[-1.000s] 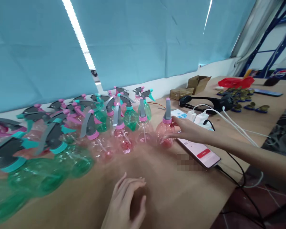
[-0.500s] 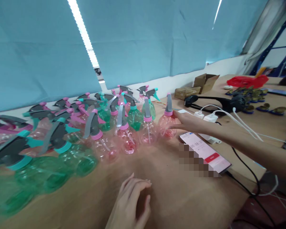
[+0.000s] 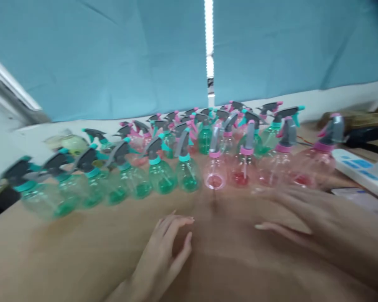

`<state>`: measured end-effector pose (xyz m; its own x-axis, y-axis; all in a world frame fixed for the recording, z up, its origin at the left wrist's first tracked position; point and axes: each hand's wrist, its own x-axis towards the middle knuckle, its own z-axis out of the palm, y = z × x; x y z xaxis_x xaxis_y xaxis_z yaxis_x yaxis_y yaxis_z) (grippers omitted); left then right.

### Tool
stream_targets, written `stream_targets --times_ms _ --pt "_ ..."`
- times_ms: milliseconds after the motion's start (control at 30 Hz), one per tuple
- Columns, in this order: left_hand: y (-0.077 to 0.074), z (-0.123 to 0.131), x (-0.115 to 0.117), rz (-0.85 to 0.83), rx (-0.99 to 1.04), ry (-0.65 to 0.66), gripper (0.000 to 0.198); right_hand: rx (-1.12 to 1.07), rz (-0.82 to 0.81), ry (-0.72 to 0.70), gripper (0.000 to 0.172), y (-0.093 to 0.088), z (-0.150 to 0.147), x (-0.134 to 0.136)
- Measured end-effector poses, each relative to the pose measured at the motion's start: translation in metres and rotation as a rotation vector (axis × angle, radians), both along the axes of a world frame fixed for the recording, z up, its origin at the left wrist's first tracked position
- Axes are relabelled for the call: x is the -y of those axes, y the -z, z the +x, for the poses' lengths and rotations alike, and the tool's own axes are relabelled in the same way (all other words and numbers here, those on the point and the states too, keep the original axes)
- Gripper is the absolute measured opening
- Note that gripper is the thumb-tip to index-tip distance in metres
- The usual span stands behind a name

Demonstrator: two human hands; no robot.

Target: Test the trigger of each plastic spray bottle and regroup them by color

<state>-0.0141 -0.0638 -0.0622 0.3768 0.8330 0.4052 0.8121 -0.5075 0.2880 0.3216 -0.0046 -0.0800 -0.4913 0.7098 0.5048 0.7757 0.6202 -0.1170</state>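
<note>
My left hand [image 3: 166, 256] rests on the brown table [image 3: 66, 256], fingers slightly curled and apart, holding nothing. My right hand [image 3: 305, 218] hovers low over the table at the right, fingers stretched out and blurred, also with nothing in it. Just beyond both hands stands a crowd of small spray bottles: green ones with teal collars [image 3: 159, 174] on the left, pink ones with pink collars [image 3: 244, 167] on the right, all with grey triggers. The nearest pink bottles [image 3: 315, 163] stand a short way past my right fingertips.
A white power strip [image 3: 359, 167] lies at the right edge, with a dark object [image 3: 365, 134] behind it. A blue curtain [image 3: 113, 54] hangs behind the table, with a bright gap [image 3: 209, 46] in it. A white ledge [image 3: 340, 98] runs along the back.
The view has swung left. My right hand has drawn back from the rightmost pink bottle and now hovers near the table in front of me. My left hand has stayed put.
</note>
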Motion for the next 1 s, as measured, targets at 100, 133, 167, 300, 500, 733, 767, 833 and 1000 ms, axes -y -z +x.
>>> stream_targets --times_ms 100,133,167,300,500,733,767,833,1000 --pt "0.001 -0.037 0.020 -0.063 0.062 -0.154 0.023 0.120 -0.147 -0.324 0.026 -0.029 -0.086 -0.003" --pt "0.003 -0.050 0.027 -0.083 0.095 -0.210 0.022 0.128 -0.177 -0.371 0.026 -0.036 -0.113 -0.005" --pt "0.004 -0.063 0.033 -0.105 0.136 -0.269 0.020 0.131 -0.225 -0.429 0.026 -0.040 -0.138 -0.005" --pt "0.000 -0.124 0.046 -0.076 0.403 -0.588 0.019 0.076 -0.316 -0.620 0.024 -0.032 -0.219 -0.005" --pt "-0.030 -0.227 0.031 0.180 0.515 -0.967 0.027 0.020 -0.311 -0.790 0.031 -0.014 -0.298 0.007" --pt "-0.045 -0.290 -0.020 0.238 0.500 -1.113 0.067 0.012 -0.256 -0.841 0.033 -0.004 -0.338 0.013" --pt "-0.046 -0.293 -0.027 0.227 0.487 -1.109 0.070 0.010 -0.243 -0.837 0.033 0.000 -0.340 0.013" --pt "-0.046 -0.296 -0.040 0.199 0.461 -1.085 0.068 0.008 -0.199 -0.818 0.035 0.007 -0.342 0.013" --pt "-0.046 -0.301 -0.043 0.161 0.375 -1.088 0.041 -0.029 -0.143 -0.776 0.057 0.016 -0.336 0.016"
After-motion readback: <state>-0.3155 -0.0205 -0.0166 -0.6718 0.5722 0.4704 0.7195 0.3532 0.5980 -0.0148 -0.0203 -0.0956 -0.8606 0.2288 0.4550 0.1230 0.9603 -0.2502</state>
